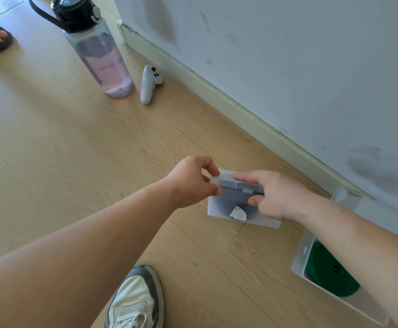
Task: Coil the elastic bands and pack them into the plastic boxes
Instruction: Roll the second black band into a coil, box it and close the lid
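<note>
While the plastic box (219,209), just beside the skirting board (240,118), is pinched at its lid seam by the left hand (190,183) and the right hand (276,197), even pressure is best applied at both ends.

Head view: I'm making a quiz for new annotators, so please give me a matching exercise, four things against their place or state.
Things:
1. water bottle
2. white controller
3. frosted box
4. green coil

Places or states:
a. inside the open box at lower right
b. pinched between the left hand and right hand
c. lying on the floor, right of the bottle
d. standing upright, pink liquid inside

Pairs: 1-d, 2-c, 3-b, 4-a
</note>
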